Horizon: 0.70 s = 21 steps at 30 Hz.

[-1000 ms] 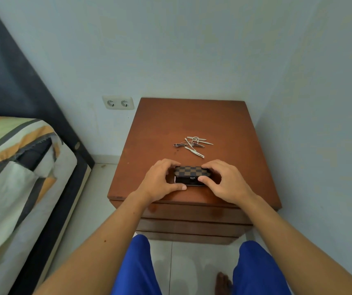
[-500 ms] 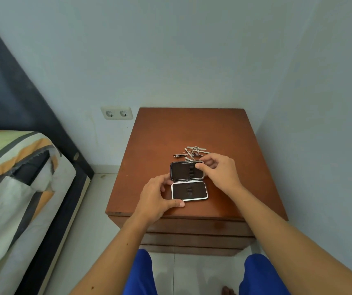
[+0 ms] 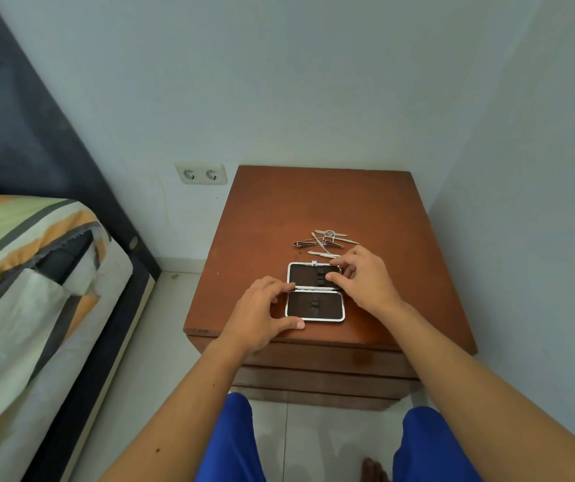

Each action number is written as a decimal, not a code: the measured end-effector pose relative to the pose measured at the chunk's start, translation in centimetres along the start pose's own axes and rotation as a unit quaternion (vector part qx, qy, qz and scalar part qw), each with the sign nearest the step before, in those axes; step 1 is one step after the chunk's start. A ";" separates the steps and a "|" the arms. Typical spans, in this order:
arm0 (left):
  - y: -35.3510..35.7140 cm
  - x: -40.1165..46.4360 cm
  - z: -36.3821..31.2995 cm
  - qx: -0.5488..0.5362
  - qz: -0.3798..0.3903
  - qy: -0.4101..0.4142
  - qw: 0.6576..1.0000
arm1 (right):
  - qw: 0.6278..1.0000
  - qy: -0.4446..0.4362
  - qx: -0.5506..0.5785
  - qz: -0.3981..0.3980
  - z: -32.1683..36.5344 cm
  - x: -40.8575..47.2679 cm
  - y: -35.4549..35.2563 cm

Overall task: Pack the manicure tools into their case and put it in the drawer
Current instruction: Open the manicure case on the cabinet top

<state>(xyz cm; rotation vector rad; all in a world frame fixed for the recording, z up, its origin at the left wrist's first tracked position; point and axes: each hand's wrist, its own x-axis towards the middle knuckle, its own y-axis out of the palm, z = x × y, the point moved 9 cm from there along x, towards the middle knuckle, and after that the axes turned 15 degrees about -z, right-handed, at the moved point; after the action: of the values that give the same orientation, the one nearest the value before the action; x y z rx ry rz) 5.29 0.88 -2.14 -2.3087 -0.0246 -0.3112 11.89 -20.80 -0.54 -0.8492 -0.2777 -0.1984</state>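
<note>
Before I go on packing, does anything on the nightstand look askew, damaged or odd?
Nothing looks damaged. The case lies open flat, both halves empty, held by the left hand and right hand. The manicure tools lie in a loose crossed pile just behind it on the nightstand, unsorted but none near an edge.

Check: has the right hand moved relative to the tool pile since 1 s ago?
Yes. The right hand left the nightstand's front edge and went back toward the tools, now on the open case's far half.
</note>
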 end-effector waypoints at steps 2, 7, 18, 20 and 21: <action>-0.1 0.2 0.1 0.010 0.019 0.011 1.000 | 1.000 -0.001 -0.005 0.018 0.0 -0.2 -0.2; -1.1 1.2 0.9 0.009 0.048 0.021 0.999 | 0.999 0.019 -0.001 0.029 -1.0 -1.5 -1.3; -0.2 4.1 1.6 -0.012 0.090 0.036 0.995 | 0.996 0.080 0.047 0.013 -3.2 -6.6 -4.1; 0.2 4.7 1.7 -0.009 0.107 0.030 0.994 | 0.995 0.080 0.049 0.013 -3.0 -7.2 -4.3; 0.4 5.0 1.8 -0.009 0.111 0.025 0.993 | 0.995 0.082 0.053 0.012 -3.0 -7.7 -4.5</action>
<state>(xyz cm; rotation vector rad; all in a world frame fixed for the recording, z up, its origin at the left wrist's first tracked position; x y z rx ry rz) 10.60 1.53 -2.50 -2.2942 0.2586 -0.2552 3.81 -25.49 -1.69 -0.7262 -0.1236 -0.2271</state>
